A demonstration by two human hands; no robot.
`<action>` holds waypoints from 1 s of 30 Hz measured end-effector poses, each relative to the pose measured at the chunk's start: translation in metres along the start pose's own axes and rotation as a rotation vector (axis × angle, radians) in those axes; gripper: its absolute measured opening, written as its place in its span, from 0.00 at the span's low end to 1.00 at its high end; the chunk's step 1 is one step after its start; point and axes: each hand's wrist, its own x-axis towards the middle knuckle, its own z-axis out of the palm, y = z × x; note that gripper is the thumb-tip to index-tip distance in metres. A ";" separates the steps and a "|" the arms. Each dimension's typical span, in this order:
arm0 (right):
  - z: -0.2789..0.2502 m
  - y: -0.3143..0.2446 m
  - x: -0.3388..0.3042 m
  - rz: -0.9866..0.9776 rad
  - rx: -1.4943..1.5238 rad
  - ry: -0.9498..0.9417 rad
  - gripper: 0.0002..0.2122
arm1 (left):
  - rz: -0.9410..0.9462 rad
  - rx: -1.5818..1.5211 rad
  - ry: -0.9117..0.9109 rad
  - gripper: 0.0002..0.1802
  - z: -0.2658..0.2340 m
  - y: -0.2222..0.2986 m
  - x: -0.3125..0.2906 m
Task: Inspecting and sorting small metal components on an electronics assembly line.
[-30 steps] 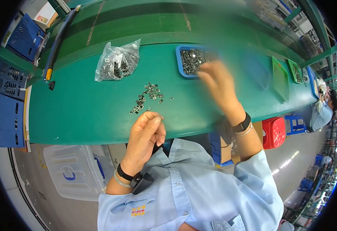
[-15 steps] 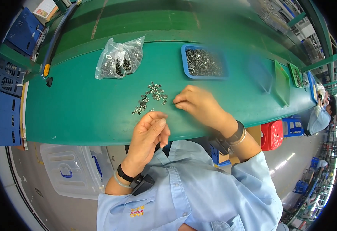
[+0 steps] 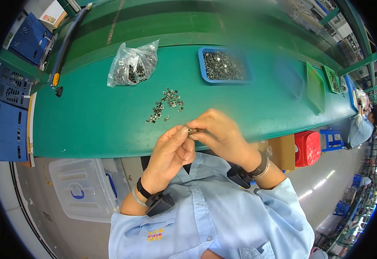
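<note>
A small shiny metal piece is pinched between my two hands above the table's near edge. My left hand grips it with thumb and forefinger, the other fingers curled in. From the right, the fingertips of my right hand close on the same piece; its exact shape is partly covered by the fingers. Just beyond my hands lies a loose pile of small metal parts, some silvery and some dark. One single part rests a little apart from the pile.
Farther back stand a clear plastic bag of metal parts and a blue tray full of them. A green tray lies at the right. Below the table are a lidded clear box and a red stool. Another person sits far right.
My right hand has come nearer and to the left, meeting my left hand at the small metal piece. My left thumb and forefinger have closed on it. The view has shifted slightly.
</note>
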 end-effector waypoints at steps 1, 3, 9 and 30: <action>0.001 -0.001 -0.001 -0.001 -0.022 0.023 0.10 | 0.010 0.013 0.014 0.13 0.001 0.000 -0.001; 0.003 -0.003 -0.003 -0.004 -0.066 0.069 0.10 | 0.037 0.053 0.025 0.13 0.004 -0.001 -0.003; 0.005 -0.006 -0.006 -0.062 -0.148 0.122 0.10 | 0.106 0.189 0.116 0.14 0.012 -0.003 -0.009; 0.008 -0.007 -0.017 -0.024 -0.044 0.109 0.10 | 0.098 0.099 0.048 0.08 0.007 -0.004 -0.006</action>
